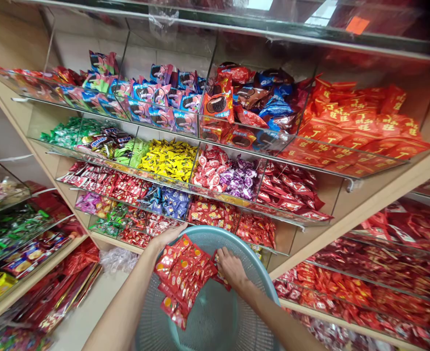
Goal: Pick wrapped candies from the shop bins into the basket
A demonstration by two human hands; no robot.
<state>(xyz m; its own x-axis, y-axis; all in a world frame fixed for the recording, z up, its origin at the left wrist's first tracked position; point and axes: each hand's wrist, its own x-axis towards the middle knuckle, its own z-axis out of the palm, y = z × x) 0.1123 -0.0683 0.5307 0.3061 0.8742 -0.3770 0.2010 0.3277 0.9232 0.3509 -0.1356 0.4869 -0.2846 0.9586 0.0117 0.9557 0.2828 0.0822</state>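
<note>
Nearest, rising from the bottom edge: two bare forearms (pixel 118 307), reaching over a blue-green mesh basket (pixel 215 312). Inside, against the left wall, a loose heap of red packets (pixel 187 265). At the heap's right side, the right hand (pixel 231 267), fingers curled on one packet and apparently gripping, fingertips partly hidden. At the far left rim, the left hand (pixel 170 235), cannot tell whether clasping or merely resting. Best, by judgement, to steady the rim with the left while handling packets with the right, closing on the flat middle rather than a corner. Keep pressure light: wrappers likely slick, contents perhaps crushable. Lift rather than drag, so as not to pull neighbours along. Little slack forward: far rim overlapping the lowest shelf (pixel 280 246) in view, touching or apart hard to tell. Beyond the right rim, a slanting wooden upright (pixel 364 207), worth keeping knuckles off. More room over the basket's visible bottom, right of the heap and toward the body; leftward, pale floor (pixel 92 304) before the side shelf (pixel 35 280).
</note>
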